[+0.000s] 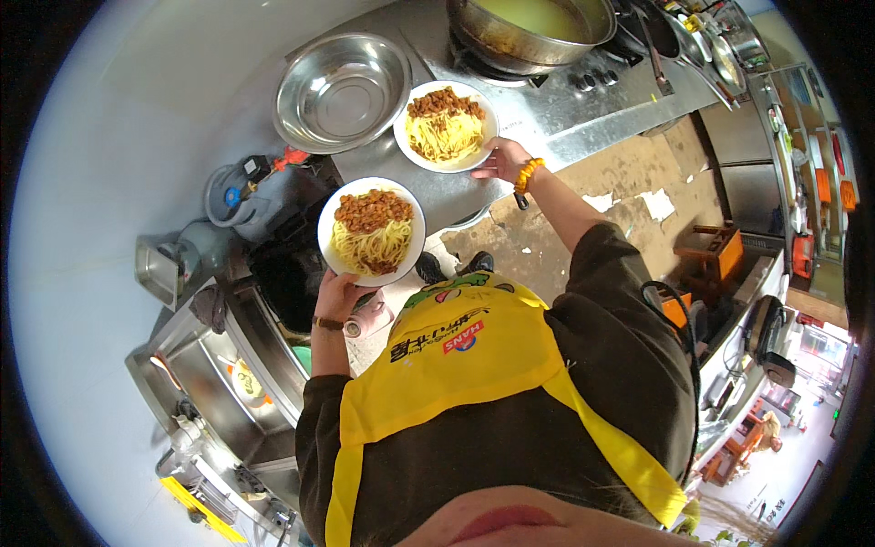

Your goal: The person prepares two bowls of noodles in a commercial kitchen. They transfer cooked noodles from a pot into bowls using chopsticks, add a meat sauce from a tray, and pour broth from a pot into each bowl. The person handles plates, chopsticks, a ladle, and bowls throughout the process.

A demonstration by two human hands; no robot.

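Note:
My left hand point(337, 292) holds a white bowl point(328, 246) by its near rim, the thumb at the edge and the fingers beneath. Yellow noodles point(372, 239) fill it, topped with brown minced meat sauce point(374, 210). At the right rim of a second white bowl point(448, 164), my right hand point(504, 161) has its thumb at the edge and its fingers low against the side. That bowl also contains noodles point(444, 133) with meat sauce point(444, 102), and appears over the steel counter point(437, 198); whether it rests there is unclear.
Beyond the bowls sits a steel basin point(342, 96). A large pot point(526, 58) of cloudy yellowish liquid stands on a burner. Gas cylinders point(236, 198) and a steel sink point(219, 383) are on the left. Wooden stools point(714, 253) stand at right; a person point(771, 431) is farther off.

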